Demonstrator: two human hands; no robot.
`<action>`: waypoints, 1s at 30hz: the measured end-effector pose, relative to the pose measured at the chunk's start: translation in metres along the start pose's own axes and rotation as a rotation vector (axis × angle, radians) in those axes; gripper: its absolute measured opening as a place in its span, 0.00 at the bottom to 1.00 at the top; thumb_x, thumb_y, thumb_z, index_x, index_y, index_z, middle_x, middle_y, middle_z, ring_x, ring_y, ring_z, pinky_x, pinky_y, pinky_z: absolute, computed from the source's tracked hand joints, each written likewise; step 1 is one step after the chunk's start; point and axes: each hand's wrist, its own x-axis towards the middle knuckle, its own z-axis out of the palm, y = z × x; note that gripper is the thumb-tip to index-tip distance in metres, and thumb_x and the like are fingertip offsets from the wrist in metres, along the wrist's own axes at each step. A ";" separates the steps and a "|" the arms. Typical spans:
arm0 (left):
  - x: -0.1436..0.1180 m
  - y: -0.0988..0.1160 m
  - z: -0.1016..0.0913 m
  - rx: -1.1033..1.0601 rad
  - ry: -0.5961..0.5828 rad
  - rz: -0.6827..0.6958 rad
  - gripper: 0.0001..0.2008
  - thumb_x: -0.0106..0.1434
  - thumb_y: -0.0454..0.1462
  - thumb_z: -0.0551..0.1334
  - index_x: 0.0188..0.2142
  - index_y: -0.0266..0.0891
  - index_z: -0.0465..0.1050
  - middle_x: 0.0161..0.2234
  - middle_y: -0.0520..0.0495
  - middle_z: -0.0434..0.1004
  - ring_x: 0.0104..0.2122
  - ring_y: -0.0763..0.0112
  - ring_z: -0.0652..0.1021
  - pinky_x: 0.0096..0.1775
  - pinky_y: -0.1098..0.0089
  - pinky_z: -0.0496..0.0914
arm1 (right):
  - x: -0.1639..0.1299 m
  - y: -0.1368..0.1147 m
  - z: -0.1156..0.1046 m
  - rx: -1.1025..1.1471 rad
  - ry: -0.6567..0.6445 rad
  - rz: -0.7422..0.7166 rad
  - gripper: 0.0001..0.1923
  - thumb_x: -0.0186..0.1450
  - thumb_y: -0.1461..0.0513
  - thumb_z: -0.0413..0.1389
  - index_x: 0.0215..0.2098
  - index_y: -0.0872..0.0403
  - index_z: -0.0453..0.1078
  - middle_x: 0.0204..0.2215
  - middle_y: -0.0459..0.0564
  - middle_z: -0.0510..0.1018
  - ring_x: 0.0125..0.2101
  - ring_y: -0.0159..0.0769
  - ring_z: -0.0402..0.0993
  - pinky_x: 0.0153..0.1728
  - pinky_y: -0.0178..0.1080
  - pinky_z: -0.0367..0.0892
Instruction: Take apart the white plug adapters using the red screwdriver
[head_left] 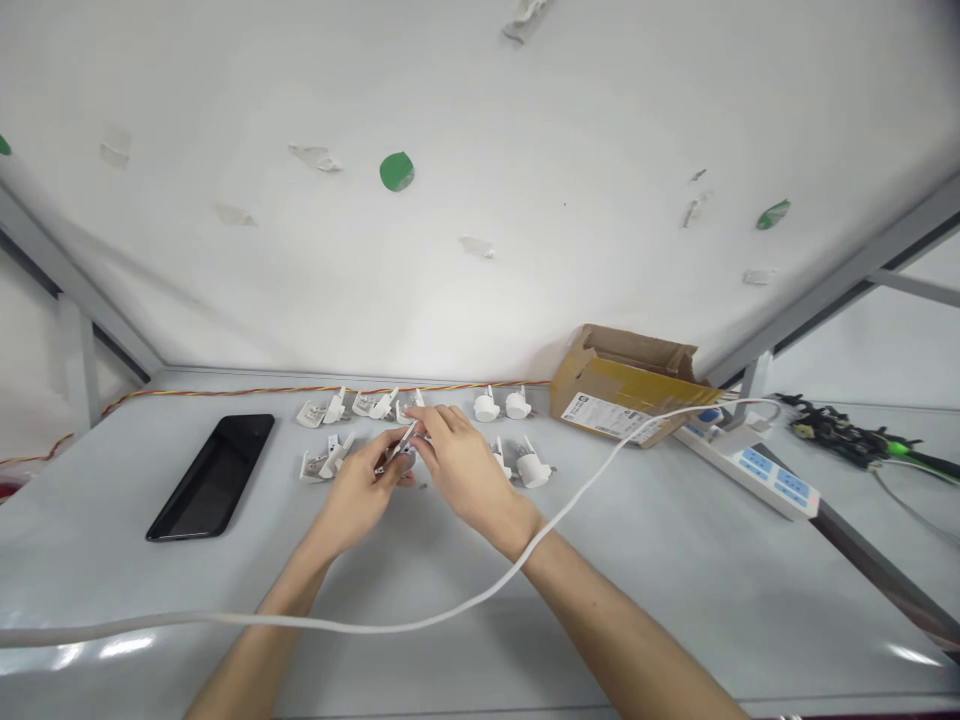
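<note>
My left hand (pixel 373 485) is closed around a small white plastic part (pixel 403 440) with a thin edge facing up. My right hand (pixel 466 463) pinches the same part from the other side, its fingertips meeting those of my left. Fingers cover most of the part, so its full shape is hidden. Around my hands stand several similar white plug-like pieces: an opened one (pixel 328 458) to the left, another opened one (pixel 322 408) behind it, a rounded one (pixel 533 466) to the right, and a smaller rounded one (pixel 486 404) at the back.
A black smartphone (pixel 213 478) lies at the left. An open cardboard box (pixel 592 395) stands at the back right, beside a power strip (pixel 757 470). A white cable (pixel 450 612) crosses in front of both forearms. Twisted wires (pixel 247 391) run along the wall.
</note>
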 end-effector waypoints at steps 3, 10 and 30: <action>0.000 0.001 0.000 0.033 -0.007 -0.011 0.20 0.60 0.45 0.58 0.51 0.44 0.70 0.37 0.48 0.78 0.31 0.65 0.80 0.40 0.62 0.73 | 0.000 0.000 0.000 -0.031 0.016 -0.002 0.22 0.63 0.73 0.51 0.55 0.56 0.60 0.44 0.54 0.73 0.44 0.41 0.68 0.45 0.44 0.67; -0.001 0.004 -0.001 0.071 -0.015 -0.027 0.20 0.60 0.44 0.58 0.52 0.45 0.69 0.37 0.49 0.78 0.31 0.63 0.80 0.41 0.62 0.72 | -0.001 -0.004 0.001 -0.011 0.035 0.023 0.17 0.67 0.68 0.50 0.53 0.56 0.63 0.44 0.54 0.74 0.46 0.42 0.68 0.45 0.45 0.68; 0.006 0.002 -0.019 -0.477 0.332 -0.011 0.18 0.56 0.43 0.65 0.45 0.40 0.71 0.49 0.45 0.73 0.34 0.69 0.79 0.46 0.59 0.73 | -0.027 -0.028 0.048 -0.188 -0.173 0.001 0.15 0.66 0.61 0.53 0.50 0.53 0.67 0.44 0.53 0.72 0.45 0.43 0.66 0.44 0.44 0.67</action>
